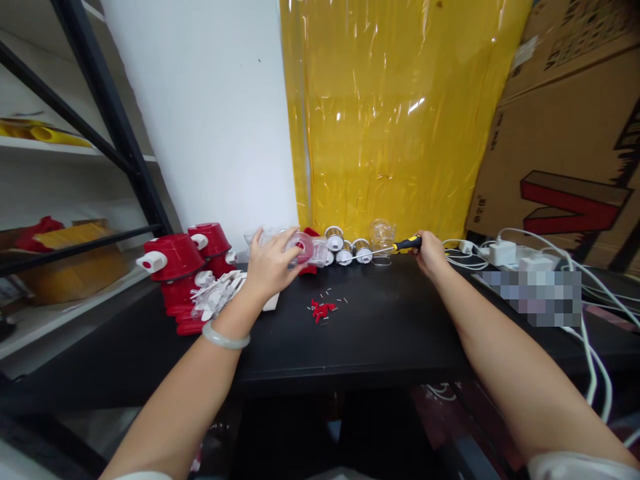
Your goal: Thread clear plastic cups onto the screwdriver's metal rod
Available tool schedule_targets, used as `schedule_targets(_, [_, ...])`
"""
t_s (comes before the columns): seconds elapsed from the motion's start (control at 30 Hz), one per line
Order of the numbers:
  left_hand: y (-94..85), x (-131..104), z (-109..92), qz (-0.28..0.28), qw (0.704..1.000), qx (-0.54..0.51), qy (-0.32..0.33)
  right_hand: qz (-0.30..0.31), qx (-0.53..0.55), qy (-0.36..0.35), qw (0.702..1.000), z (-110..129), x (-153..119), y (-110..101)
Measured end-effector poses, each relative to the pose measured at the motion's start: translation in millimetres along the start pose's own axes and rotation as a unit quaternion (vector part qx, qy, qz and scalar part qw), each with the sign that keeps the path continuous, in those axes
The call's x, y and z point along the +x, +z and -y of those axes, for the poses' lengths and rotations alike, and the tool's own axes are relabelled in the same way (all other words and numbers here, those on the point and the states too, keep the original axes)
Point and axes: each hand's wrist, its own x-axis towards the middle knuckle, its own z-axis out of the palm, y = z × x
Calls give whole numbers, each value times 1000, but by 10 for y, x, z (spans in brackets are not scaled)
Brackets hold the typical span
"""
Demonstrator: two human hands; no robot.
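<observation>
Currently, right hand (431, 253), closed, is gripping screwdriver (407, 245); left hand (273, 263) is curving half-open over clear plastic piece (319, 252), hold unclear; red bits (323, 310) are lying on tabletop (385, 333).

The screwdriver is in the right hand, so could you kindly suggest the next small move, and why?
I would probably bring the screwdriver towards the small metal bits, which look like screws: the right hand grips it by the handle, its shaft points left towards the cans, and the bits lie loose around the red pieces on the black table.
</observation>
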Motion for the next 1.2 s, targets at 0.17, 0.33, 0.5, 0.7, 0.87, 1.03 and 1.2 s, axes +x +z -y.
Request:
schedule_targets(0.17, [13,1,-65,59,997,-7,54,17,-20,12,1000,-52,17,-16])
schedule_targets(0.33, [164,-64,-86,55,998,-16,-12,7,-14,-1,1000,-45,24,-19])
schedule_targets(0.5, [277,-103,-73,45,996,-24,-78,18,-5,2,1000,-45,2,-1])
schedule_targets(0.7, [284,-99,-73,58,995,-25,-82,21,-6,0,1000,-37,-24,16])
schedule_targets(0.87, [277,-92,-72,47,996,-23,-71,15,4,9,1000,-25,-37,28])
schedule_targets(1.03, [289,-98,-61,26,996,-42,-72,12,11,6,1000,-29,-47,32])
schedule_targets(1.2, [296,-105,-62,11,997,-48,-67,22,12,2,1000,-30,-57,38])
